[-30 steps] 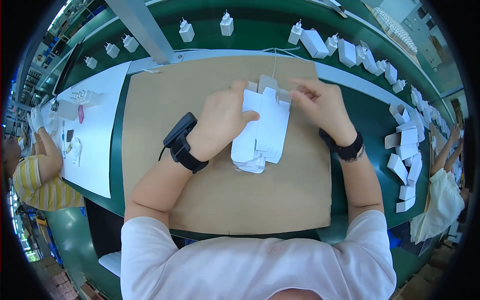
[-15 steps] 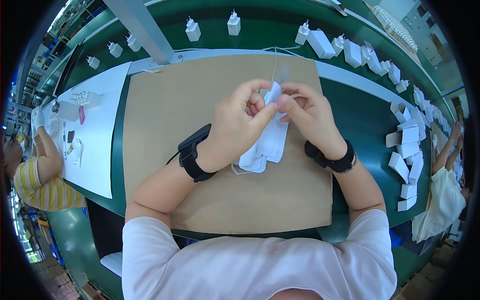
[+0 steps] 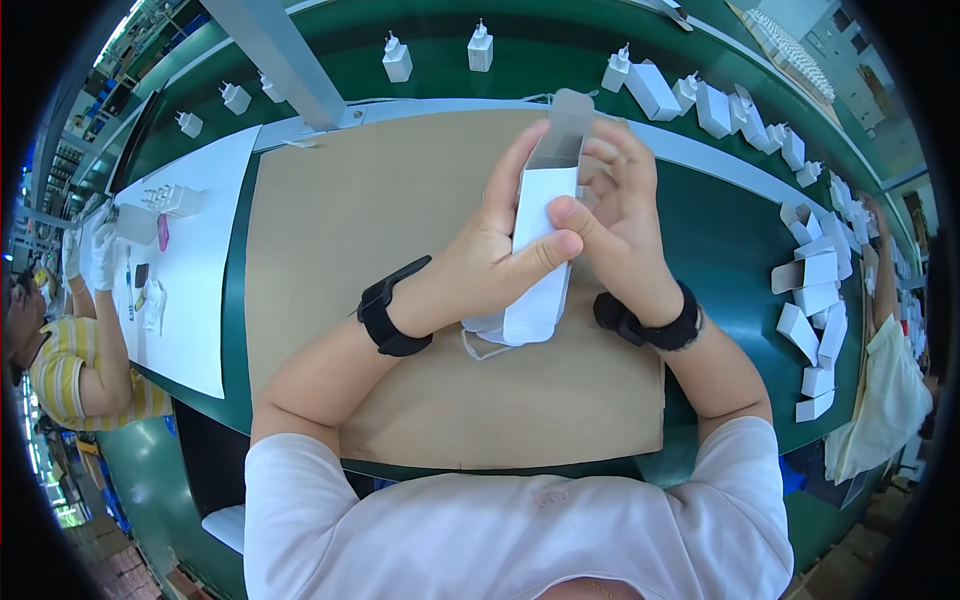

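The left hand (image 3: 480, 255) held a narrow white box (image 3: 547, 195) over the cardboard mat (image 3: 400, 430), its thumb laid across the front and its fingers along the left edge. The right hand (image 3: 630, 225) pressed its thumb on the same face, fingers bent beside the right edge; whether they gripped, I could not tell. The box was smooth and white, tilted, with a greyish flap (image 3: 570, 115) standing up at its far end. White card (image 3: 535, 320) showed below the hands, above a thin pale loop (image 3: 485, 355). A small reddish mark (image 3: 551, 497) on the white shirt (image 3: 450, 530) was too blurred to read. Beyond stood white plugs (image 3: 397, 62); rightward lay white cartons (image 3: 815, 270).
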Motion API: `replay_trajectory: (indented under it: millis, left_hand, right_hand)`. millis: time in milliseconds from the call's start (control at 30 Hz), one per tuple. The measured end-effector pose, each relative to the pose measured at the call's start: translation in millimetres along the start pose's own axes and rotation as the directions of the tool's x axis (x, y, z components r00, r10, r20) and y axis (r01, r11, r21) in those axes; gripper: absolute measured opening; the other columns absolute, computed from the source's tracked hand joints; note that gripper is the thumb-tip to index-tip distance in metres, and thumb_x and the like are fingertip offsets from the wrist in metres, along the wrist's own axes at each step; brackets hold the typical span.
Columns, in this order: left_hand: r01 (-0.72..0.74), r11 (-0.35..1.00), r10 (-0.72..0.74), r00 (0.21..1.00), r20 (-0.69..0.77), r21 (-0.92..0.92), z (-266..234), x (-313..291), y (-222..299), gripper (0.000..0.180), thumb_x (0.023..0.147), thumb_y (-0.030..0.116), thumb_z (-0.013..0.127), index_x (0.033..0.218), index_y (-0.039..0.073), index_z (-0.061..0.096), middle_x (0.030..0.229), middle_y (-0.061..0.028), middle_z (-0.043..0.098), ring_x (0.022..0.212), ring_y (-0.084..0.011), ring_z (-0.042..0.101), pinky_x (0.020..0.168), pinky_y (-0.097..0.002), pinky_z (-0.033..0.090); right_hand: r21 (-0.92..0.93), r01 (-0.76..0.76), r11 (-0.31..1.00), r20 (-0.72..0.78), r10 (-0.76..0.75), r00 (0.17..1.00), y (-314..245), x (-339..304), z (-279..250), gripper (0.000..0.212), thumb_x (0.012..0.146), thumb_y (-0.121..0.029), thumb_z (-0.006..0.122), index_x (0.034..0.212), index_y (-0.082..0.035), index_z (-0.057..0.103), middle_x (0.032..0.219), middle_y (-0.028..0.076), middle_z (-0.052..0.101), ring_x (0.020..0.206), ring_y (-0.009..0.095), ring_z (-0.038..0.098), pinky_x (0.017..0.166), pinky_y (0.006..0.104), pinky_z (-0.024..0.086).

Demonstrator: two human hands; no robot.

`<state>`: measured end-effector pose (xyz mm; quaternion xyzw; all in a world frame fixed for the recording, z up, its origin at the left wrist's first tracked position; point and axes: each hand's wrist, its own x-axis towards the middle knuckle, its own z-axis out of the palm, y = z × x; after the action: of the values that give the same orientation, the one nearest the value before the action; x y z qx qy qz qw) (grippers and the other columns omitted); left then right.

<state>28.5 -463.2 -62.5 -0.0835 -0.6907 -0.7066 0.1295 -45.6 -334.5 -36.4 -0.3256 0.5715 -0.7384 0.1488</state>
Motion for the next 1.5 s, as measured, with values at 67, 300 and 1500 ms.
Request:
replay_trajectory:
  millis: [67,300,1500]
  left_hand:
    - [-0.019,0.998,0.021,1.000,0.024,-0.054,-1.8,0.5,2.0,0.080,0.083,0.037,0.063,0.139,0.011,0.012,0.118,-0.0175,0.045,0.102,-0.0210,0.051,0.083,-0.0340,0.043]
    - [0.066,0.997,-0.067,0.997,-0.046,-0.032,-7.0,5.2,8.2,0.060,0.085,0.039,0.060,0.125,0.010,0.026,0.103,-0.0123,0.049,0.091,-0.0171,0.054,0.074,-0.0303,0.046]
    - [0.072,0.475,-0.025,0.997,-0.068,0.877,-29.3,4.8,-0.5,0.089,0.072,0.049,0.069,0.127,-0.007,0.028,0.104,-0.0290,0.053,0.091,-0.0374,0.057,0.080,-0.0396,0.047]
  right_hand:
    - [-0.008,0.013,1.000,0.079,-0.012,0.997,4.4,2.9,-6.6,0.039,0.082,-0.008,0.063,0.117,-0.003,0.047,0.114,0.009,0.047,0.100,0.016,0.051,0.085,0.0277,0.043]
    - [0.051,-0.043,0.998,0.180,0.034,0.983,3.5,-0.1,-10.6,0.033,0.088,-0.009,0.055,0.118,0.002,0.047,0.106,0.008,0.055,0.099,0.015,0.054,0.088,0.0280,0.042]
    - [-0.701,0.136,0.700,-0.012,-0.202,0.979,-16.5,66.0,-66.3,0.039,0.081,-0.010,0.064,0.118,-0.005,0.057,0.113,0.009,0.059,0.095,0.014,0.057,0.082,0.0233,0.046]
